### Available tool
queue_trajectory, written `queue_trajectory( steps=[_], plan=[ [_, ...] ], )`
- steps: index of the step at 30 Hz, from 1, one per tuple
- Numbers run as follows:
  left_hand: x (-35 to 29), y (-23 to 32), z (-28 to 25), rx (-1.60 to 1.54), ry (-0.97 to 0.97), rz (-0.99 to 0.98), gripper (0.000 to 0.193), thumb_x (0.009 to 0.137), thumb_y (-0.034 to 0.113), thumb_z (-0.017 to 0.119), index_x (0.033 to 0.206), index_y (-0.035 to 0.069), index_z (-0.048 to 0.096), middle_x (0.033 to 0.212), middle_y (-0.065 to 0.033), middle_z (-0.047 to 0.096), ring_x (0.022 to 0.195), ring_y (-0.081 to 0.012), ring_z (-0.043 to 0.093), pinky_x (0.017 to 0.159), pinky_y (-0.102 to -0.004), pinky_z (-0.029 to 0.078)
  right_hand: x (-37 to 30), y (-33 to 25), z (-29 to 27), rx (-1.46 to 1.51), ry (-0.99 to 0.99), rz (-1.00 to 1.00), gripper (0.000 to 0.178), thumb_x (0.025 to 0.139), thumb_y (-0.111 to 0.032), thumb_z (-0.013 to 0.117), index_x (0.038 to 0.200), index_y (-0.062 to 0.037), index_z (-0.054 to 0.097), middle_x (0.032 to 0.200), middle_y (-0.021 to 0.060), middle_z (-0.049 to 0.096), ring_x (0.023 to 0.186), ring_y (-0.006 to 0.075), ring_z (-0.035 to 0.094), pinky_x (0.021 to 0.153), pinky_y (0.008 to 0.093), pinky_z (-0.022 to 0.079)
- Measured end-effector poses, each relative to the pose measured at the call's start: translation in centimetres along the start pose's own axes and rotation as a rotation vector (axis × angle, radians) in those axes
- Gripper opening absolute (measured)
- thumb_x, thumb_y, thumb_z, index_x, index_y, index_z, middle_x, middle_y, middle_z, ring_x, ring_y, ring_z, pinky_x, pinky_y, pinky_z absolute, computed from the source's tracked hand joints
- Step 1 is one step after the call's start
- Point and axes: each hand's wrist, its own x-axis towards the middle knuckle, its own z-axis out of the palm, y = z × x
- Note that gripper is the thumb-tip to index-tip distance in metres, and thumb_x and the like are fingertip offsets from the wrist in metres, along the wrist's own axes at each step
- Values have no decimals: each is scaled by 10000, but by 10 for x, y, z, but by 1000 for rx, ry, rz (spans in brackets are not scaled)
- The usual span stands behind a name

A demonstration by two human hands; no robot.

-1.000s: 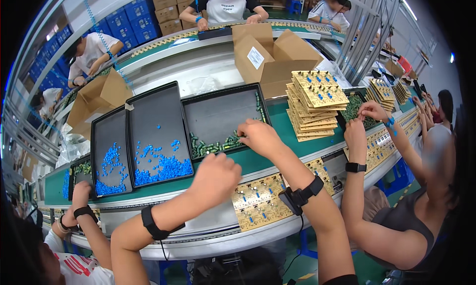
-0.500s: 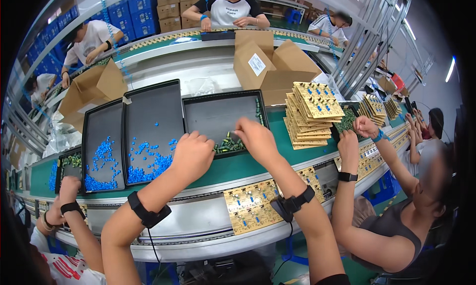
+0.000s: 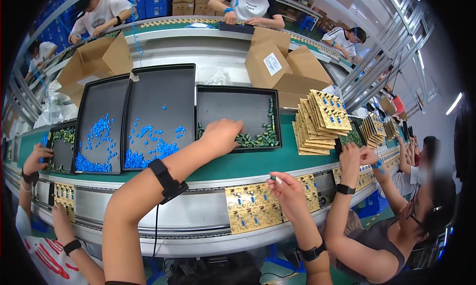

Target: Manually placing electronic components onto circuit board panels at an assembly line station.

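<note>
My right hand [image 3: 288,193] pinches a small dark green capacitor [image 3: 272,177] between thumb and fingers, just over the gold circuit board [image 3: 244,205] on the conveyor. That board carries several blue and dark parts. Reaching into a black tray [image 3: 233,99], my left hand [image 3: 222,135] is beside a heap of green capacitors [image 3: 263,137]. Its fingers are curled with the tips turned away, so whatever they hold is hidden. More green capacitors lie along the tray's right side.
Two black trays with blue parts [image 3: 158,148] stand left of my tray. Stacked gold boards [image 3: 322,124] rise at the right, and an open cardboard box [image 3: 267,64] sits behind. Co-workers' hands [image 3: 354,156] at right and a hand [image 3: 37,158] at left are close by.
My right hand has left the tray and come down toward me over the board, with a capacitor in its fingers. The left hand has moved right, further over the heap. The view has shifted.
</note>
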Motion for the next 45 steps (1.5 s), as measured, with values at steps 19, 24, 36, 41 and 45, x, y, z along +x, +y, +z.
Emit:
queue_trajectory(
  steps=[19, 24, 36, 41, 45],
  plan=[
    [-7, -3, 2, -65, 75, -5, 170, 752, 144, 692, 844, 41, 592, 842, -119, 647, 889, -329, 612, 742, -440, 495, -46, 6, 7, -1192, -92, -344, 213, 750, -25, 697, 962, -50, 686, 871, 62, 659, 815, 182, 605, 729, 309, 466],
    [-11, 6, -1, -70, 197, -27, 203, 821, 201, 577, 811, -1, 589, 812, -159, 635, 831, -357, 614, 730, -471, 494, -43, 19, 6, -1217, -125, -476, 203, 699, -52, 734, 894, -104, 716, 960, 38, 598, 897, 222, 525, 795, 335, 430],
    [-22, -13, -5, -100, 174, -34, 224, 791, 201, 530, 760, -1, 621, 783, -189, 605, 740, -368, 593, 667, -454, 475, -35, 15, 8, -1277, -253, -529, 166, 691, -86, 747, 842, -114, 682, 1050, 16, 584, 910, 228, 540, 797, 363, 427],
    [-25, -15, -12, -329, 79, 28, 175, 761, 98, 581, 882, 11, 673, 742, -142, 594, 675, -282, 597, 642, -370, 480, -35, 16, 3, -1275, -253, -535, 153, 731, -102, 732, 877, -125, 693, 1067, 11, 581, 900, 231, 511, 813, 344, 411],
    [-28, -9, -16, -371, 97, -2, 188, 790, 67, 587, 950, 15, 672, 705, -114, 599, 619, -202, 583, 612, -320, 474, -35, 16, 5, -1238, -257, -503, 154, 741, -99, 725, 889, -125, 692, 1079, 18, 573, 903, 229, 515, 795, 347, 422]
  ],
)
